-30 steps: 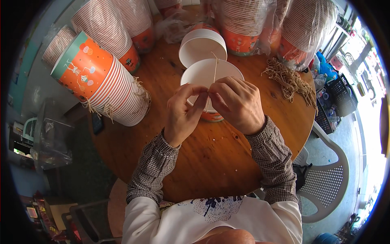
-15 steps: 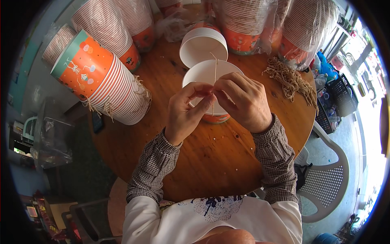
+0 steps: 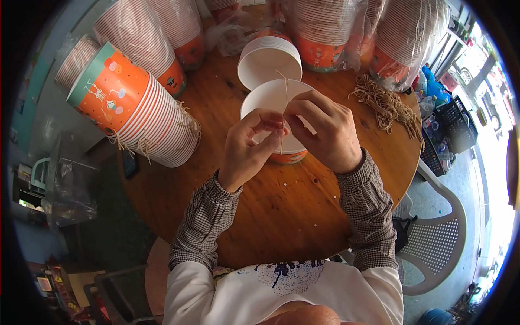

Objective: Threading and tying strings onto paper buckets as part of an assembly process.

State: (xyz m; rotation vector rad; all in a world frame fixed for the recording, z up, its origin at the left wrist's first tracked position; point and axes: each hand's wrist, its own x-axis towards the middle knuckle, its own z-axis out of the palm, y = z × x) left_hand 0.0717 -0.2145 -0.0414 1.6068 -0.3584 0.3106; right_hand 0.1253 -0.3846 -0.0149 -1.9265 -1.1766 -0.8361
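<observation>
A white-lined paper bucket point(image 3: 264, 96) with an orange outside stands on the round wooden table before me. A thin beige string point(image 3: 286, 91) runs across its open top, with a loose end sticking up at the far rim. Over the bucket's middle, my left hand point(image 3: 248, 145) pinches the string between thumb and fingertips. My right hand point(image 3: 329, 130) meets it from the other side, its thumb and forefinger closed on the same string. The fingers partly cover the spot where they meet, so I cannot tell whether a knot is there.
Behind the bucket another white bucket stack point(image 3: 269, 64) lies tilted. Left, a tall orange-and-green bucket stack point(image 3: 127, 97) has string ends hanging from it. A bundle of beige strings point(image 3: 385, 108) lies at the right. Plastic-wrapped stacks point(image 3: 319, 32) line the back; a grey chair point(image 3: 433, 238) stands right.
My right fingers have shifted slightly on the string and opened up a little from the left ones. Both hands stay over the bucket.
</observation>
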